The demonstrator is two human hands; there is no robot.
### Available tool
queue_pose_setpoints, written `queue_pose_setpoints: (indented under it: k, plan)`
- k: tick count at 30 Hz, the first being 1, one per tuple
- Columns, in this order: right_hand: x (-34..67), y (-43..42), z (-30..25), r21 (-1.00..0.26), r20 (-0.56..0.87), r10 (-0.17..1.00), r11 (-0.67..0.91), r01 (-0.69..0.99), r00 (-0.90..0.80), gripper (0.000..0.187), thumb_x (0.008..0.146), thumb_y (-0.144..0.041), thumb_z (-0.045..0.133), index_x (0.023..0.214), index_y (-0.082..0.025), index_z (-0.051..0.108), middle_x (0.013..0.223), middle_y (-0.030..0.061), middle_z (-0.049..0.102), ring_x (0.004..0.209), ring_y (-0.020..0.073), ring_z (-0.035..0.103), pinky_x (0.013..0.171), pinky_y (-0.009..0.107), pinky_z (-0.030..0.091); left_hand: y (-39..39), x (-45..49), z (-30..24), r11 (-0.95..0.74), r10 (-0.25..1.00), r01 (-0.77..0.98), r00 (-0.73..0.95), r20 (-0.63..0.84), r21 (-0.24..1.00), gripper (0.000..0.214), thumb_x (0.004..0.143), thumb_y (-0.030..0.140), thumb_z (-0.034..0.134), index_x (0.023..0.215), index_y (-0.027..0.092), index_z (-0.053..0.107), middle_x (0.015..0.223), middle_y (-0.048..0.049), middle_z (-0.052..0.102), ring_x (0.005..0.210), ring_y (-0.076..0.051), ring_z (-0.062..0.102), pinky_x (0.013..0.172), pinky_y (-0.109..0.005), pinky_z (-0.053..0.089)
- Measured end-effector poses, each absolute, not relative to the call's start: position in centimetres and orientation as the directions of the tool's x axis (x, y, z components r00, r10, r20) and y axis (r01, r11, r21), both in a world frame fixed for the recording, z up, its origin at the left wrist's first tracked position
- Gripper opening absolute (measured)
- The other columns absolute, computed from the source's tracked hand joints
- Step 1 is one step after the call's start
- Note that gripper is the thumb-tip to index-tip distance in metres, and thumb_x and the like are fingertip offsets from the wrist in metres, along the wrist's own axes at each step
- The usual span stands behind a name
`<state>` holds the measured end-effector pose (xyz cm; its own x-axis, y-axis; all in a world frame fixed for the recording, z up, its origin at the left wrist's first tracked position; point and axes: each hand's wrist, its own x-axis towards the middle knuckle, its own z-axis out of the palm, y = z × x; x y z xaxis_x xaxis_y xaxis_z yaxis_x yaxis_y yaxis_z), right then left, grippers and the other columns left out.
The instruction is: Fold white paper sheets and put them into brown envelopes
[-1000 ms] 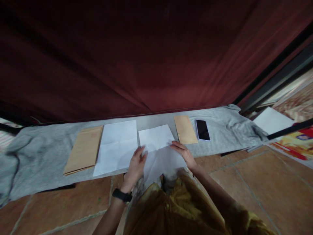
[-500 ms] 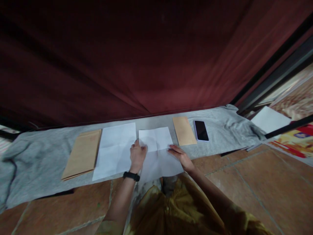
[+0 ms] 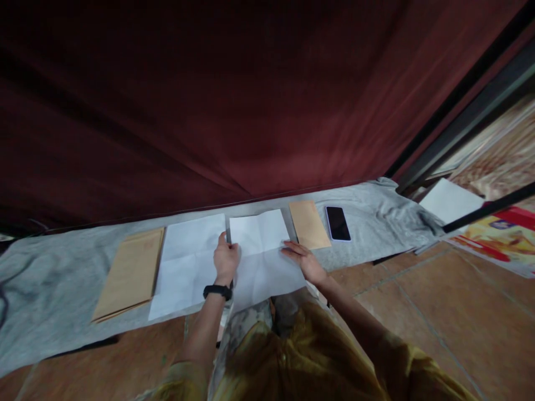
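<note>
A white sheet of paper (image 3: 267, 273) with crossing fold creases lies in front of me, its near part reaching past the bench edge over my lap. My left hand (image 3: 226, 259), a black band on its wrist, is closed at the sheet's left edge, index finger pointing forward. At the right edge, my right hand (image 3: 305, 260) pinches the sheet with fingers laid across it; its thumb is hidden. Just left is a second creased white paper (image 3: 184, 264), partly beneath my left hand. A small tan envelope (image 3: 309, 224) rests beyond my right hand.
A pile of larger brown envelopes (image 3: 131, 273) lies at the left on the grey cloth (image 3: 54, 284). A phone (image 3: 338, 224) is right of the small envelope. Behind hangs a dark red curtain (image 3: 251, 111). A dark metal bar (image 3: 489, 209) and a printed carton (image 3: 501, 234) stand at right.
My left hand has slid off the sheet's surface to its left edge. The sheet's far edge now looks slightly raised and wavy. The whole view has shifted a little.
</note>
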<state>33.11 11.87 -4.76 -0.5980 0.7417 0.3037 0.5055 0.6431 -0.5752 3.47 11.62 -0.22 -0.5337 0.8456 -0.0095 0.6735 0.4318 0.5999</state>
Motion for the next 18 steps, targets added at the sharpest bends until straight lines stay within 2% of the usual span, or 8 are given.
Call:
queue_pose_setpoints:
  k: [3, 6, 9, 11, 13, 18]
  plan:
    - [33.0, 11.5, -6.0, -0.558, 0.291, 0.752, 0.636, 0.533, -0.592, 0.049, 0.095, -0.009, 0.05, 0.139, -0.026, 0.062, 0.152, 0.0072, 0.053, 0.142, 0.024, 0.047, 0.12, 0.047, 0.041, 10.7, 3.8, -0.6, 0.334, 0.879, 0.77, -0.462, 0.115, 0.543, 0.051, 0.09, 0.024, 0.055, 0.139, 0.012, 0.053, 0.103, -0.0133, 0.07, 0.101, -0.028, 0.067, 0.094, -0.043, 0.052]
    - [33.3, 11.3, -6.6, -0.545, 0.289, 0.75, 0.64, 0.542, -0.595, 0.049, 0.096, -0.01, 0.048, 0.14, -0.025, 0.061, 0.151, 0.0082, 0.054, 0.142, 0.0243, 0.048, 0.12, 0.048, 0.041, 9.7, 5.7, -1.4, 0.083, 0.938, 0.873, -0.232, 0.258, 0.481, 0.042, 0.095, 0.023, 0.045, 0.133, 0.012, 0.059, 0.129, -0.0187, 0.063, 0.124, -0.029, 0.059, 0.109, -0.046, 0.046]
    - [33.6, 11.7, -6.6, -0.541, 0.296, 0.716, 0.671, 0.507, -0.632, 0.047, 0.096, -0.013, 0.05, 0.141, -0.026, 0.06, 0.151, 0.0074, 0.054, 0.142, 0.0237, 0.048, 0.12, 0.047, 0.04, 9.6, 8.5, -2.4, -0.198, 0.969, 0.867, 0.104, 0.222, 0.458, 0.043, 0.099, 0.027, 0.041, 0.137, 0.017, 0.058, 0.15, -0.0144, 0.053, 0.142, -0.029, 0.045, 0.117, -0.048, 0.041]
    - [33.7, 12.0, -6.3, -0.527, 0.302, 0.702, 0.687, 0.5, -0.645, 0.045, 0.097, -0.014, 0.049, 0.139, -0.026, 0.062, 0.151, 0.0068, 0.054, 0.142, 0.0234, 0.047, 0.12, 0.048, 0.04, 10.0, 10.2, -3.0, -0.296, 0.953, 0.861, 0.232, 0.197, 0.415, 0.046, 0.101, 0.031, 0.04, 0.143, 0.02, 0.054, 0.157, -0.0113, 0.046, 0.15, -0.03, 0.034, 0.121, -0.053, 0.034]
    - [33.9, 12.2, -6.2, -0.499, 0.311, 0.703, 0.694, 0.52, -0.639, 0.045, 0.097, -0.015, 0.049, 0.138, -0.027, 0.062, 0.151, 0.0065, 0.054, 0.143, 0.0242, 0.046, 0.121, 0.05, 0.038, 10.5, 11.2, -3.5, -0.299, 0.953, 0.877, 0.254, 0.164, 0.377, 0.048, 0.102, 0.033, 0.04, 0.147, 0.022, 0.05, 0.161, -0.0111, 0.041, 0.153, -0.031, 0.028, 0.122, -0.057, 0.03]
    - [34.5, 11.7, -6.5, -0.431, 0.336, 0.721, 0.689, 0.582, -0.605, 0.054, 0.094, -0.012, 0.05, 0.147, -0.024, 0.053, 0.151, 0.01, 0.053, 0.143, 0.0261, 0.044, 0.123, 0.055, 0.032, 10.6, 11.6, -4.8, -0.132, 0.988, 0.938, 0.1, 0.114, 0.32, 0.051, 0.101, 0.035, 0.043, 0.149, 0.019, 0.048, 0.163, -0.0176, 0.035, 0.153, -0.035, 0.025, 0.121, -0.06, 0.027]
